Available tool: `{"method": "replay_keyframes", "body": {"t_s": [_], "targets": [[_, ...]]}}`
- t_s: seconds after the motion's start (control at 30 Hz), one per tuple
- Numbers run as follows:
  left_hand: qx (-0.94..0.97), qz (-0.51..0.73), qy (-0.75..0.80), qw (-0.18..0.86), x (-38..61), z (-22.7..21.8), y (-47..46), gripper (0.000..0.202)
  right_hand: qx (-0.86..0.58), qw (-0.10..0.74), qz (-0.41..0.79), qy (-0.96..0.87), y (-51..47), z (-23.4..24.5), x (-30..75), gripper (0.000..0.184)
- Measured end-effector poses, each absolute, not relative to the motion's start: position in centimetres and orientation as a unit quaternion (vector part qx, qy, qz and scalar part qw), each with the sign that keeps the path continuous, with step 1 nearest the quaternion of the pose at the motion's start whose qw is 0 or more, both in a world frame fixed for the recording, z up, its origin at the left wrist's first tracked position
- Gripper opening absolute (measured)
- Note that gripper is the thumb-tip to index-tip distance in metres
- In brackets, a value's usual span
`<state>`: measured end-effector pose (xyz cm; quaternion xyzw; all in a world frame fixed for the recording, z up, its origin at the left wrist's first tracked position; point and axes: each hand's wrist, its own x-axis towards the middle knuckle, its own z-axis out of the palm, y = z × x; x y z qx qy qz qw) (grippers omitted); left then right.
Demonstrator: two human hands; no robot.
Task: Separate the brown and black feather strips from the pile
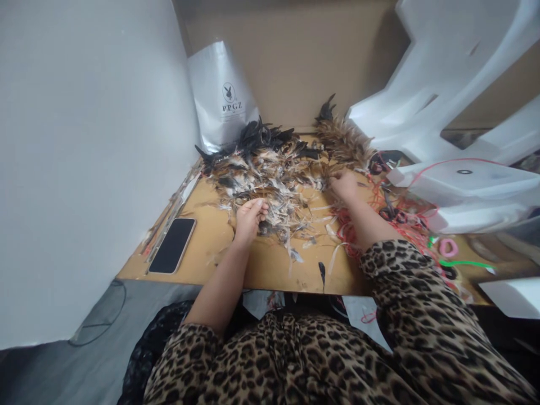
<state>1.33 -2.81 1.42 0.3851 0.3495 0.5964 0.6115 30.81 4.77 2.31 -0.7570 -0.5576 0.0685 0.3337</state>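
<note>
A loose pile of brown, white and black feathers (257,169) spreads over the wooden table. My left hand (252,218) is at the pile's near edge, its thumb and fingers closed in a pinch; anything between them is too small to make out. At the pile's right side, my right hand (343,184) reaches in with curled fingers among the feathers. Its fingertips are partly hidden, so what they grip does not show. Just beyond it lies a bundle of brown feathers (343,140) with a black tuft at its far end.
A phone (172,246) lies on the table (219,264) at the left. Behind the pile stands a silvery white bag (223,107). Tangled red cord (350,233) lies by my right forearm, near white foam pieces (468,185), a pink ring (448,247) and a green strip (464,262).
</note>
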Motion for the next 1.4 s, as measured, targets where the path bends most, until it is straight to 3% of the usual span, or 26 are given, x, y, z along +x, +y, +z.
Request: {"method": "replay_keyframes", "body": {"t_s": [0.2, 0.37, 0.67, 0.97, 1.4], "targets": [[0.362, 0.612, 0.333, 0.620, 1.1, 1.5, -2.7, 0.024, -0.719, 0.489, 0.075, -0.489, 5.0, 3.3, 32.4, 0.034], [0.355, 0.620, 0.328, 0.618, 0.8, 1.7, -2.6, 0.022, -0.665, 0.550, 0.087, -0.497, 3.3, 5.3, 30.3, 0.030], [0.299, 0.641, 0.312, 0.635, 0.0, 1.7, -2.1, 0.021, -0.553, 0.392, 0.241, -0.695, -0.9, 6.6, 20.4, 0.019], [0.296, 0.643, 0.312, 0.634, 0.0, 1.6, -2.0, 0.018, -0.534, 0.308, 0.255, -0.745, -0.8, 2.5, 17.4, 0.019], [0.321, 0.640, 0.339, 0.610, 0.2, 1.5, -1.8, 0.019, -0.544, 0.207, 0.207, -0.786, -2.8, 2.9, 16.0, 0.020]]}}
